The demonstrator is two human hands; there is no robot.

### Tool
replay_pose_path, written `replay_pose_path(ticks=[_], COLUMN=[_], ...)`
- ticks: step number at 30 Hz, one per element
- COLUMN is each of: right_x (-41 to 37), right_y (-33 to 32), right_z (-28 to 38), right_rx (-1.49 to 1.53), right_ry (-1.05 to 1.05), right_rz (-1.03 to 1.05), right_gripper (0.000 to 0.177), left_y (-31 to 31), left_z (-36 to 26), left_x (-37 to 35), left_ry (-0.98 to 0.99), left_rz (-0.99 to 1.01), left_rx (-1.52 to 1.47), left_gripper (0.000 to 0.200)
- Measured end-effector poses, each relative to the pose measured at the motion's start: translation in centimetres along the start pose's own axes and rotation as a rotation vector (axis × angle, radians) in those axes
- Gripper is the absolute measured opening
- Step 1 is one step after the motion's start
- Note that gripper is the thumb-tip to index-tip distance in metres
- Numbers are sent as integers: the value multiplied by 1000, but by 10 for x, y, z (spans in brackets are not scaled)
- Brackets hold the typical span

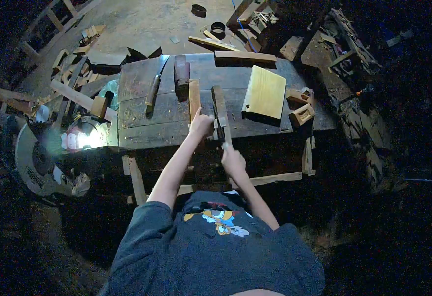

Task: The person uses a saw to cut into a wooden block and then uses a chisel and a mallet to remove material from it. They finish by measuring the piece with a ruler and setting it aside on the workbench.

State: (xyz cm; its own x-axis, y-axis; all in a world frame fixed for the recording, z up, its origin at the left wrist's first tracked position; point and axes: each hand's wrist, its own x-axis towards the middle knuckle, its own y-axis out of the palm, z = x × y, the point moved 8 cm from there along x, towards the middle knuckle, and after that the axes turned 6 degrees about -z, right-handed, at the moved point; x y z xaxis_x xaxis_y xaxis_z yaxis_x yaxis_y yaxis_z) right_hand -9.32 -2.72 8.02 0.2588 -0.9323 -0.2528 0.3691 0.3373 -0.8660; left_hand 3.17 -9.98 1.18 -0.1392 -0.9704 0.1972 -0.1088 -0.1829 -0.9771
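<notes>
2 bare hands are working at the near edge of 1 dark, worn wooden tabletop. The left hand is resting at the near end of 1 narrow, light-brown wooden block, which is lying lengthwise away from the body; its grip is showing curled fingers, with 1 index finger stretching along the block. The right hand is sitting nearer the body, its grip wrapping in a fist around 1 slim, dark tool. Just right of the block, 1 narrow, dark-brown wooden strip is lying. The light between the hands is poor, so I cannot tell whether the left fingers are clasping the block or only pressing it.

To the left, 1 thick, dark-brown block and 1 metal-bladed tool with a long wooden handle are lying. To the right, 1 broad, pale-yellow wooden board is lying near 2 small, brown wooden blocks. 1 long, brown wooden beam is running along the far edge. Beyond, 2 black rings are resting on the floor.
</notes>
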Motion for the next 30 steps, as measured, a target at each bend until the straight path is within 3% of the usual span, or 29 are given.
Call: replay_pose_path(ticks=[4, 7, 11, 13, 14, 17, 25, 30], right_x=[-47, -59, -69, -71, -72, -75, -69, -52], right_y=[0, 1, 1, 3, 3, 3, -5, -21], right_z=[-30, -41, -47, -48, -47, -48, -30, -29], right_rx=[-40, -27, -8, 8, 14, 6, -11, 20], right_ry=[66, 84, 89, 74, 75, 77, 62, 55], right_rz=[13, 32, 39, 18, 19, 17, 30, 27], right_gripper=[18, 18, 18, 17, 17, 17, 16, 18], left_y=[-20, -17, -17, -33, -26, -2, 15, 10], left_z=[-7, -18, -20, -21, -18, -16, -10, -8], left_x=[-2, -11, -18, -16, -15, -8, -3, 1], left_ry=[-27, 32, -38, -74, -71, -49, 16, 19], left_rz=[28, -204, -262, -112, -108, 301, 257, 353], left_rx=[-54, 147, 131, -131, -127, -86, -74, -133], left_gripper=[14, 4, 12, 32, 32, 51, 42, 45])
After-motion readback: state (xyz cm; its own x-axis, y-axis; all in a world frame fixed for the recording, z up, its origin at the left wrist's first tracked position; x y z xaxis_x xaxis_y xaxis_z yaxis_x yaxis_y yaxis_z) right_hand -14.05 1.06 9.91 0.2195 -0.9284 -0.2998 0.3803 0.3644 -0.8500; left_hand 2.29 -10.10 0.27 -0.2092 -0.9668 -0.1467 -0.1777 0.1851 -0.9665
